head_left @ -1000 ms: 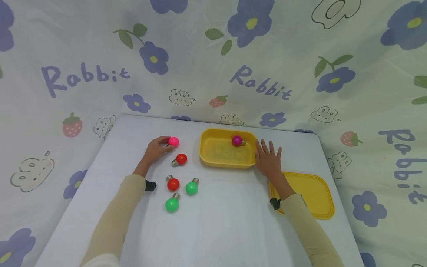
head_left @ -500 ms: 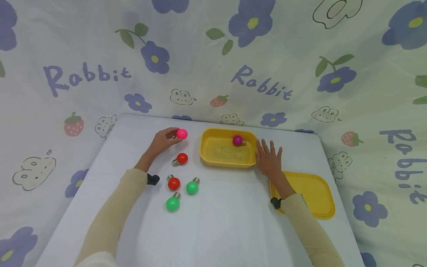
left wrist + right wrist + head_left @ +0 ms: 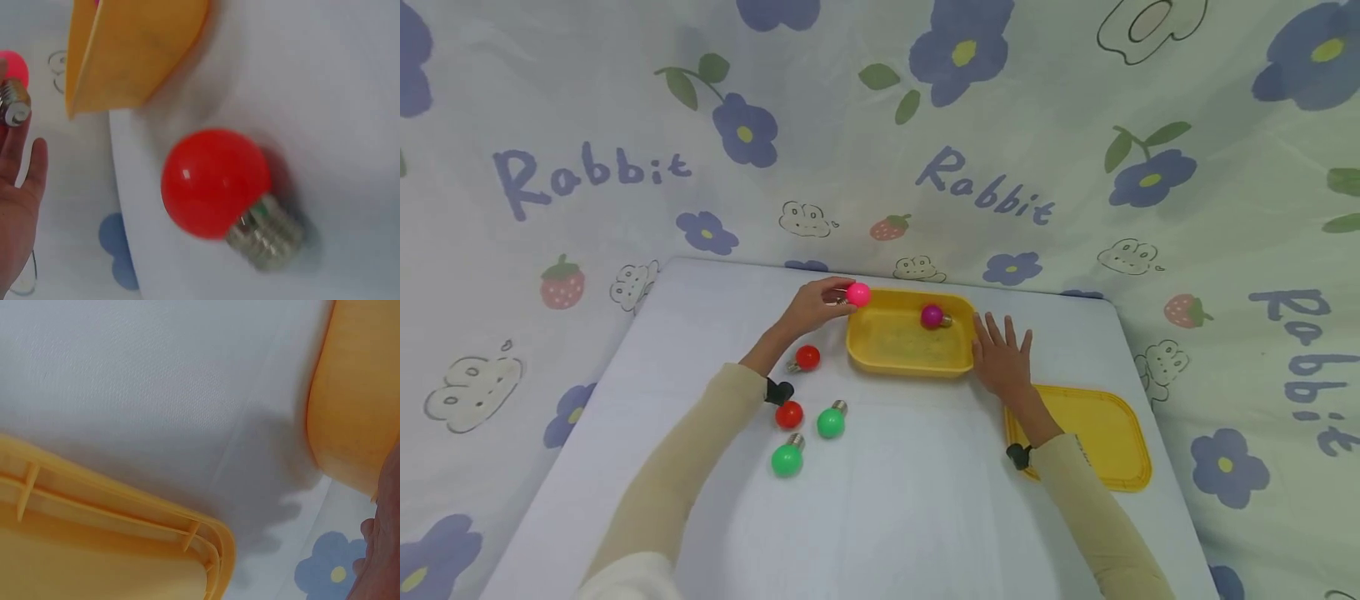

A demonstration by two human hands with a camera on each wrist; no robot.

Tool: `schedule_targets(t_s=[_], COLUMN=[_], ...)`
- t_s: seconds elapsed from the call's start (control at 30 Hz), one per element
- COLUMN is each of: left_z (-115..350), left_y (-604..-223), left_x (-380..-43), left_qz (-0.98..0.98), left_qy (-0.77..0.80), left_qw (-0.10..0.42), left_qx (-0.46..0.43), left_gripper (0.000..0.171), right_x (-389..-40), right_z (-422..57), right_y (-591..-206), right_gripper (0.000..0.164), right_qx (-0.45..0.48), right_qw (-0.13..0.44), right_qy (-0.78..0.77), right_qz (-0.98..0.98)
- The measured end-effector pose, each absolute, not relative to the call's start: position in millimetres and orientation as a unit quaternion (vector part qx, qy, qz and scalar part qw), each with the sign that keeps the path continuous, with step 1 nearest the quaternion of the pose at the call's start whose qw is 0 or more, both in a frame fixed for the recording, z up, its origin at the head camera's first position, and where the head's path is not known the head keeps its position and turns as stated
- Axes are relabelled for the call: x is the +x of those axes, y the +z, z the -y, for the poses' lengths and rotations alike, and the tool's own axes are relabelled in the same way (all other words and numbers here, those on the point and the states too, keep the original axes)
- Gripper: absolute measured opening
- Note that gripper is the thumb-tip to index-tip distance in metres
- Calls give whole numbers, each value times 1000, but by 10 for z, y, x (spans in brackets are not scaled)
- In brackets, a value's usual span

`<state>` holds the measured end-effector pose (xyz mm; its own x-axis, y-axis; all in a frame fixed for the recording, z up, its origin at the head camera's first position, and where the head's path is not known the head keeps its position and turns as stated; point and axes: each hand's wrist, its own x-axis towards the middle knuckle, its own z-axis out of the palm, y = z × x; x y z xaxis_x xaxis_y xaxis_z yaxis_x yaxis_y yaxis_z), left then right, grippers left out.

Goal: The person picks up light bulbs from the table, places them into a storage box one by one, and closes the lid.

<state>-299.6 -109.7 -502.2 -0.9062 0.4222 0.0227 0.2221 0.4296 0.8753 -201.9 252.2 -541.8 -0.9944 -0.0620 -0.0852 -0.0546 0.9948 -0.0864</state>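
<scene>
My left hand (image 3: 812, 307) pinches a pink light bulb (image 3: 858, 294) by its metal base, holding it up at the left rim of the yellow container (image 3: 910, 368). In the left wrist view the pink bulb (image 3: 17, 67) shows its screw base between the fingers. A purple bulb (image 3: 932, 316) lies inside the container near its right end. My right hand (image 3: 1004, 358) rests with straight, spread fingers against the container's right side. Below my left hand a red bulb (image 3: 808, 357) lies on the table; it appears large in the left wrist view.
Another red bulb (image 3: 789, 414) and two green bulbs, one (image 3: 831, 422) further right and one (image 3: 787, 460) nearer the front, lie on the white table. A yellow lid (image 3: 1105, 442) lies at the right, partly under my right forearm. A patterned cloth (image 3: 850, 125) hangs behind the table.
My left hand has lifted the pink bulb and carried it rightward from the table to the container's left rim. The right hand has stayed in place.
</scene>
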Motion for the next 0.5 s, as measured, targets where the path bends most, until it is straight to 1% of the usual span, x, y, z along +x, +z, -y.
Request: schedule_targets(t_s=[0.27,0.5], left_z=[696,387], left_y=[-5057,-5154], left_x=[-3012,-2992], left_qz=[-831,-830], left_qy=[488,460], left_qw=[140,161], left_qx=[229,271], left_gripper=[54,49], right_x=[-2021,-2022], right_z=[-2504,-2513], right_y=[-5434,-5437], right_gripper=[59,59], right_qx=[-25,-27], right_qw=[45,43], right_qy=[-40,-42], right_qz=[-998,-998])
